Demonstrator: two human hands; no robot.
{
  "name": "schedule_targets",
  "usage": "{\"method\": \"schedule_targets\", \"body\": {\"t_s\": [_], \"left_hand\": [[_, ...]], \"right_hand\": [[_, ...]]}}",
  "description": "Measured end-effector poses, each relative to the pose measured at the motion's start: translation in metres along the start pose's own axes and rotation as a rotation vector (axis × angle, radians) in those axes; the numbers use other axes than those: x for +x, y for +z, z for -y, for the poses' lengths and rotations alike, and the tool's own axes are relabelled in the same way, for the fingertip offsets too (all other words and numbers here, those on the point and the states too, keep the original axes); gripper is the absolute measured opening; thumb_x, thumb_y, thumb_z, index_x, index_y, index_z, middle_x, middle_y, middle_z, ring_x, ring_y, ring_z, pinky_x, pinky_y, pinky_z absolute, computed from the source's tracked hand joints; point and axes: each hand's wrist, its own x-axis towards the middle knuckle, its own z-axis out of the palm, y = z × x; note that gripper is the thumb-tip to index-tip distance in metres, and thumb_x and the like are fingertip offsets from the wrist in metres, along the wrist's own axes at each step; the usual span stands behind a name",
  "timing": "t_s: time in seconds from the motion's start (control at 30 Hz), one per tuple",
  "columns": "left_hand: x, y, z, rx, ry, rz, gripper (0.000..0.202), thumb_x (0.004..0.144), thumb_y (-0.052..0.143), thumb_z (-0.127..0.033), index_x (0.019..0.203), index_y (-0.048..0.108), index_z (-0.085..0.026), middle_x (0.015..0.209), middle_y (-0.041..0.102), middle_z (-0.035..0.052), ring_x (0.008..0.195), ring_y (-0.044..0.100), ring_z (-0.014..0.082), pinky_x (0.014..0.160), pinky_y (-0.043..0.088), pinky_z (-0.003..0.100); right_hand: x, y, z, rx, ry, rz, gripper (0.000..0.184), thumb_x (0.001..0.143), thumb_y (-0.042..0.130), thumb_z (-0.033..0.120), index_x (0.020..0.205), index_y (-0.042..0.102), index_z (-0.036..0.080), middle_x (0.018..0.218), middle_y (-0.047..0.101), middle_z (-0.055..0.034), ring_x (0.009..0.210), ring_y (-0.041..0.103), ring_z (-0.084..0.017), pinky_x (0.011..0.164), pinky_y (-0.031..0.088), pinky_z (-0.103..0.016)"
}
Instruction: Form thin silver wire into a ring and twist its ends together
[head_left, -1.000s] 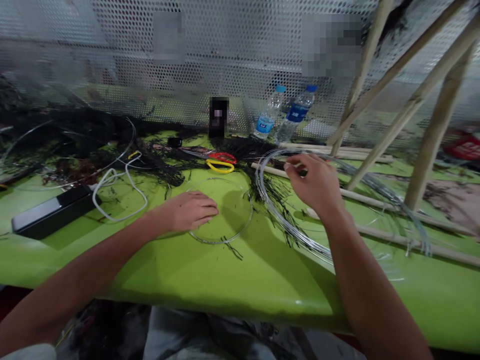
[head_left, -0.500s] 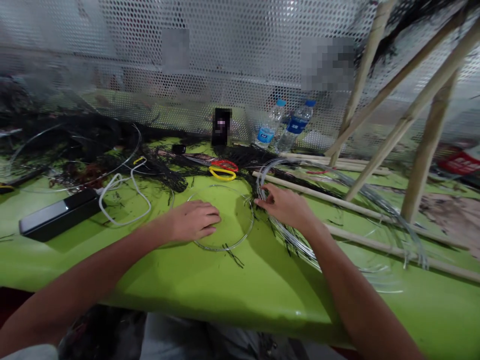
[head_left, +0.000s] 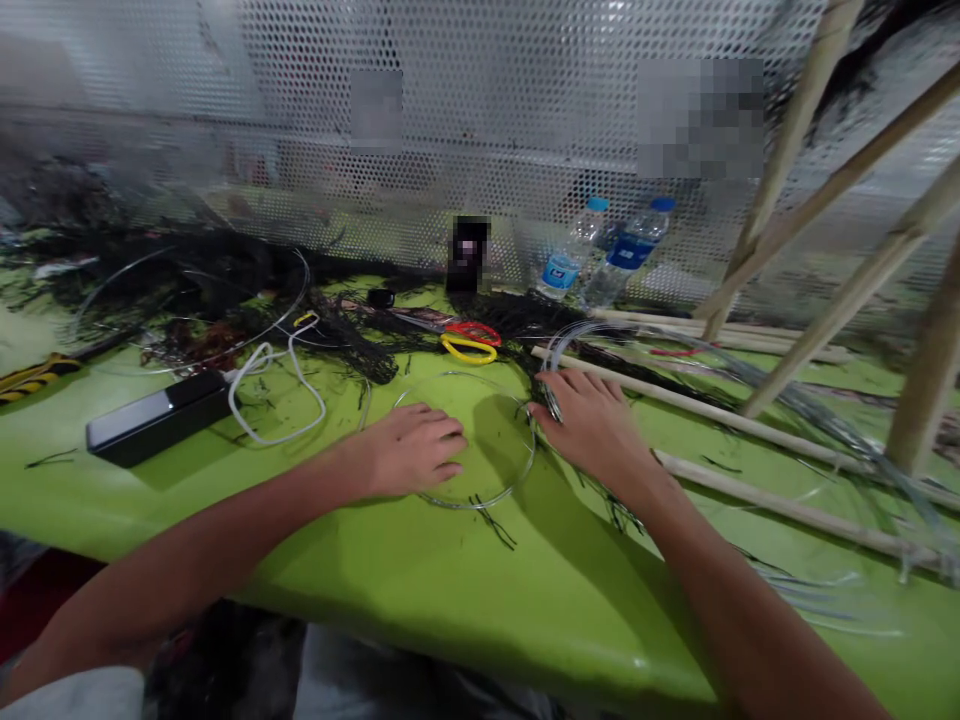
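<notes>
My left hand (head_left: 412,447) covers a wire ring (head_left: 480,507) at nine o'clock on the bench (head_left: 420,570); my right hand (head_left: 589,425), apart at three, overlies a coil (head_left: 553,350), either's grip unclear.

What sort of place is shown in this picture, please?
Probably a workshop or craft workplace, though I cannot be certain. On the green table lie scissors with red and yellow handles and coiled clear strands; wooden poles stand at the right.

Right hand (head_left: 592,418) shifted toward small ring (head_left: 480,506); fingers now laid across coil's (head_left: 583,327) left side
</notes>
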Motion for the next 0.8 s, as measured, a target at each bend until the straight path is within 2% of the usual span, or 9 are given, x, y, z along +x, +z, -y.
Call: {"method": "schedule_targets", "body": {"t_s": [0.07,0.13,0.23,0.33,0.47,0.57,0.7,0.8], "left_hand": [[0.002,-0.001,-0.009,0.007,-0.035,-0.027,0.035,0.108,0.044,-0.039,0.112,0.071,-0.016,0.120,0.074,0.0102,0.104,0.070,0.0259,0.094,0.050,0.044],[0.004,-0.003,-0.021,0.004,-0.028,-0.048,0.042,0.109,0.039,-0.044,0.113,0.070,-0.017,0.117,0.074,0.0088,0.101,0.071,0.0251,0.094,0.050,0.043],[0.003,-0.003,-0.039,0.004,0.029,-0.064,0.048,0.107,0.040,-0.053,0.105,0.071,-0.016,0.103,0.076,0.0077,0.096,0.071,0.0252,0.090,0.051,0.043],[0.001,-0.002,-0.049,0.027,0.058,-0.088,0.049,0.105,0.045,-0.056,0.102,0.070,-0.015,0.098,0.075,0.0098,0.097,0.071,0.0275,0.089,0.051,0.044],[-0.001,-0.002,-0.049,0.033,0.067,-0.103,0.045,0.103,0.049,-0.054,0.104,0.070,-0.014,0.101,0.074,0.0101,0.099,0.070,0.0282,0.089,0.051,0.044],[-0.001,-0.002,-0.049,0.018,0.074,-0.091,0.043,0.102,0.054,-0.053,0.106,0.070,-0.013,0.103,0.074,0.0112,0.101,0.069,0.0287,0.089,0.051,0.043],[0.004,-0.005,-0.053,-0.035,0.054,-0.028,0.042,0.102,0.055,-0.052,0.106,0.072,-0.013,0.102,0.074,0.0126,0.099,0.069,0.0279,0.090,0.050,0.042],[0.004,-0.026,-0.038,-0.104,0.002,0.072,0.037,0.101,0.057,-0.050,0.100,0.074,-0.017,0.104,0.077,0.0087,0.100,0.069,0.0250,0.091,0.048,0.038]], "right_hand": [[-0.002,0.004,0.013,0.062,-0.136,0.001,0.037,0.103,0.048,0.032,0.129,0.065,0.013,0.130,0.069,-0.0197,0.123,0.062,-0.037,0.106,0.044,-0.053],[-0.006,0.010,0.026,0.120,-0.269,0.018,0.039,0.103,0.049,0.032,0.136,0.061,0.015,0.141,0.065,-0.0169,0.130,0.059,-0.033,0.110,0.046,-0.049],[-0.014,0.023,0.040,0.207,-0.436,0.042,0.050,0.103,0.049,0.026,0.151,0.049,0.016,0.156,0.053,-0.0164,0.146,0.047,-0.032,0.115,0.044,-0.052],[-0.018,0.032,0.044,0.283,-0.522,0.053,0.050,0.102,0.046,0.022,0.152,0.049,0.016,0.157,0.053,-0.0171,0.147,0.047,-0.032,0.114,0.046,-0.055],[-0.017,0.034,0.042,0.286,-0.514,0.034,0.046,0.104,0.046,0.024,0.149,0.052,0.016,0.155,0.054,-0.0177,0.144,0.049,-0.034,0.110,0.048,-0.057],[-0.013,0.031,0.045,0.276,-0.501,0.005,0.040,0.103,0.049,0.023,0.141,0.060,0.015,0.148,0.062,-0.0158,0.136,0.056,-0.032,0.109,0.048,-0.051],[-0.009,0.028,0.049,0.243,-0.382,-0.081,0.023,0.101,0.053,0.018,0.110,0.074,0.016,0.111,0.078,-0.0113,0.103,0.070,-0.026,0.095,0.050,-0.039],[-0.010,0.026,0.048,0.207,-0.275,-0.139,0.019,0.099,0.061,0.025,0.088,0.075,0.018,0.087,0.078,-0.0068,0.081,0.069,-0.021,0.079,0.046,-0.033]]}}
